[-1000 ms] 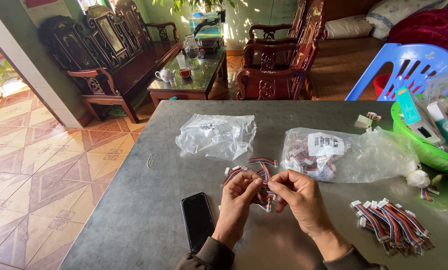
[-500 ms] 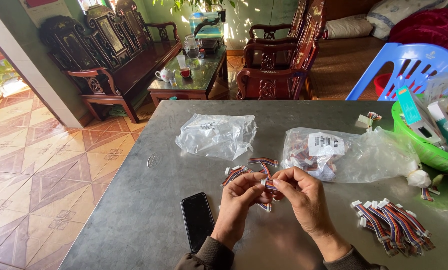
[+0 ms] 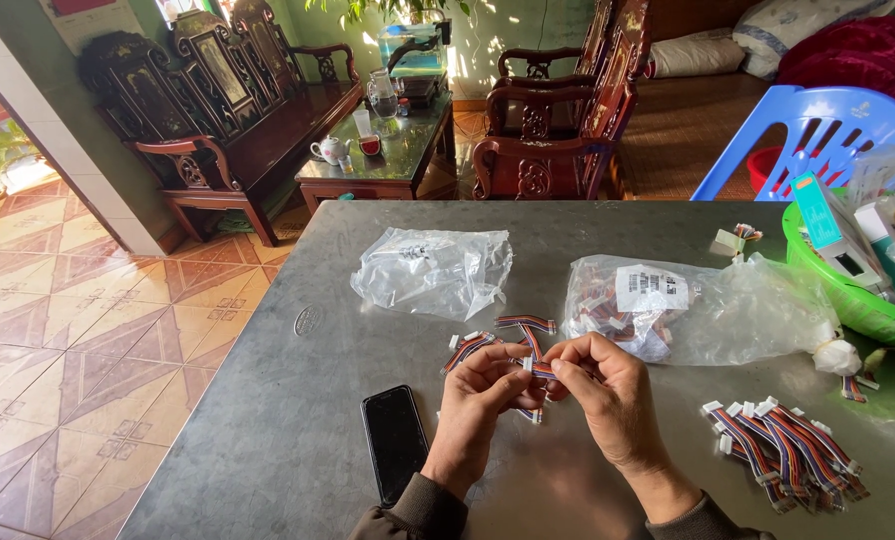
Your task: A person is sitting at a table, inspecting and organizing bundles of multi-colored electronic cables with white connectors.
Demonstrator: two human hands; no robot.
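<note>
Over the grey table (image 3: 298, 420) my left hand (image 3: 478, 405) and my right hand (image 3: 608, 395) meet, both pinching a short multicoloured ribbon cable (image 3: 540, 370) with white plug ends. Loose cables of the same kind (image 3: 513, 330) lie just beyond my fingers. A clear bag with more cables and a white label (image 3: 658, 305) lies behind my right hand. A second, nearly flat clear bag (image 3: 433, 270) lies behind my left hand.
A black phone (image 3: 396, 440) lies face up left of my left wrist. A bundle of finished cables (image 3: 783, 450) rests at the right. A green basket (image 3: 848, 300) with boxes stands at the right edge. Beyond are a blue plastic chair (image 3: 818, 130) and wooden furniture.
My hands have stayed in the same place; the fingers shifted slightly on the cable, drawing closer together.
</note>
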